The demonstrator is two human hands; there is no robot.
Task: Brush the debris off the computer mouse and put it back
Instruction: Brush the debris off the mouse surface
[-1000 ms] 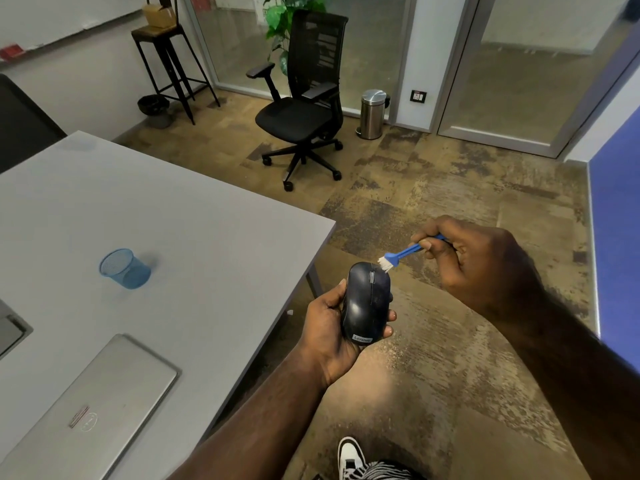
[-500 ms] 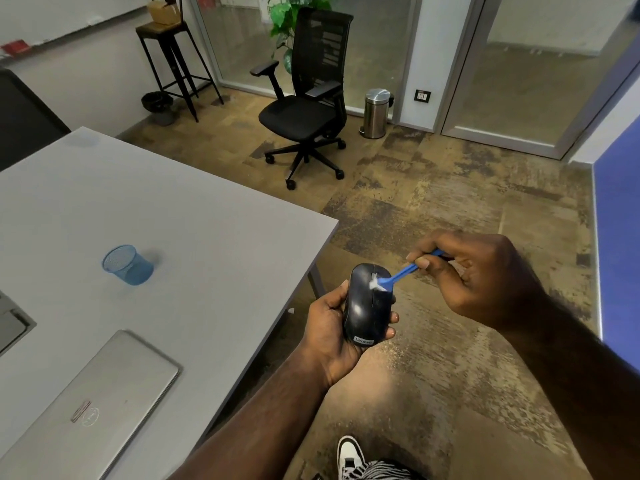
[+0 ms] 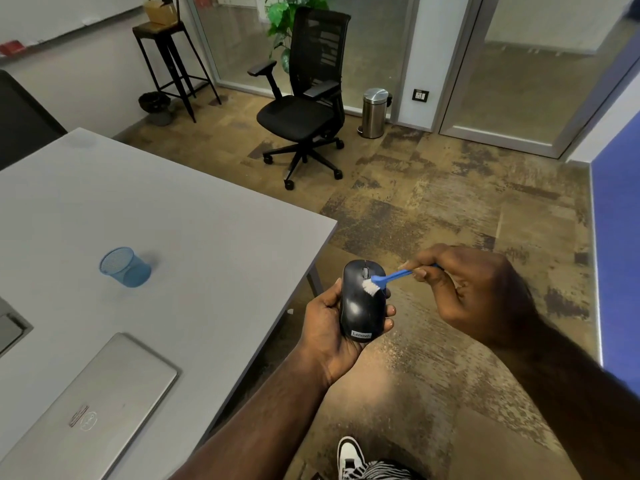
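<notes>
A: Okay, quick one; how far along is this?

B: Mid-brushing, I'd say; computer mouse [image 3: 363, 301] is up in the left hand [image 3: 329, 327], off the table [image 3: 207, 216], held out past the table's near corner over the carpet; small blue brush [image 3: 388, 279] has its white bristles down on the mouse's top, just below the scroll wheel; can't see any debris on the shell at this size, so no telling how clean it is.

A: What's left then?

B: Finish the sweep, then set the mouse back on the table; neither is done; where exactly it goes back, can't tell, no obvious spot marked.

A: Fingers, left?

B: Curled round the mouse from below; thumb along its left side, fingertips [image 3: 390, 310] peeking out on the right edge; palm cradles the underside; firm wrap, not a pinch.

A: Right?

B: Right hand [image 3: 478, 292] pinches the brush handle near its far end; thumb and forefinger closed narrow on it, other fingers tucked in; handle mostly hidden in the hand, only the neck and head stick out toward the mouse.

A: Other stuff?

B: Closed silver laptop [image 3: 90, 410] near the table's front edge; blue mesh cup [image 3: 124, 267] lying tipped mid-table, well apart from the hands; black office chair [image 3: 304, 109] and steel bin [image 3: 374, 112] back by the glass wall.
</notes>
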